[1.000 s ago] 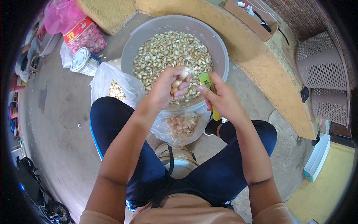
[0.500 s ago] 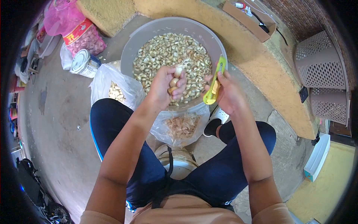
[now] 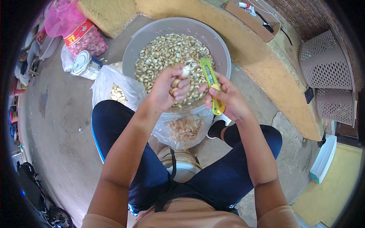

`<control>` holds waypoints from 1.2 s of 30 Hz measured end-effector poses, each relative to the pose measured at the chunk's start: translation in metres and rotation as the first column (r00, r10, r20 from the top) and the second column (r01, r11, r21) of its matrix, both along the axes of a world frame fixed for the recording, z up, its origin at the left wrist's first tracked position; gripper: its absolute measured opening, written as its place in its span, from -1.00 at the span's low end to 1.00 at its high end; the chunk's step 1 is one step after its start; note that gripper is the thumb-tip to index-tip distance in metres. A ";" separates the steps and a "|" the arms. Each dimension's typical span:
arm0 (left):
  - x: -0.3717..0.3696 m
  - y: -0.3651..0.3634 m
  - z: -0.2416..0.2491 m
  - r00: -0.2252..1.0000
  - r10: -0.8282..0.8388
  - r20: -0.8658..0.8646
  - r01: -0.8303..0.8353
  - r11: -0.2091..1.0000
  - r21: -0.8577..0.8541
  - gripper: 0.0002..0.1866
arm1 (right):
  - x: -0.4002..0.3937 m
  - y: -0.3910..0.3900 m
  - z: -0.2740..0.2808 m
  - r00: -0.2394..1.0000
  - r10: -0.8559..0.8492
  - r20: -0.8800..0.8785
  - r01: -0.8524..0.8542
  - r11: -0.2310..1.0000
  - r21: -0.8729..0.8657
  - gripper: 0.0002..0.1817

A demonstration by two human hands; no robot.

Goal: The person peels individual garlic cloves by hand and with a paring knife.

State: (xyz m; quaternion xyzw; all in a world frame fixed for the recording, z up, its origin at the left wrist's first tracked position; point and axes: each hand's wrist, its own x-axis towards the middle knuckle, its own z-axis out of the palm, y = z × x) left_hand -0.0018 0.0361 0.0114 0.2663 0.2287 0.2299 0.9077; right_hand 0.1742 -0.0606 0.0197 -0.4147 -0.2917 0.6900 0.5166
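My left hand (image 3: 165,89) is closed around several garlic cloves (image 3: 176,82), with a whiter clove (image 3: 185,72) pinched at the fingertips. In my right hand (image 3: 232,99) is a yellow-green utility knife (image 3: 208,76), its tip pointing up and away from me, near that white clove. Both hands are above the near part of a large grey tub (image 3: 223,45) filled with garlic cloves (image 3: 171,49). Against the tub's near side, a clear plastic bag (image 3: 161,131) holds papery garlic skins (image 3: 186,127). Pale cloves (image 3: 118,94) show inside a white plastic bag (image 3: 102,81) on the left.
A paint bucket (image 3: 85,64) and a pink mesh sack (image 3: 89,43) stand at the far left. Behind the tub runs a yellow ledge (image 3: 262,68) carrying a cardboard box (image 3: 251,22). Grey perforated baskets (image 3: 327,68) are at right. A pail (image 3: 180,159) sits between the knees.
My right hand has brought the utility knife leftward, closer to the cloves, and its tip now leans left. My left hand has barely moved, still gripping the cloves.
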 end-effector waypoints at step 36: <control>0.010 -0.007 0.001 0.965 -0.250 0.080 0.243 0.965 0.096 -0.74 | -0.010 -0.004 0.017 0.571 -0.156 0.806 0.072 0.988 0.140 -0.54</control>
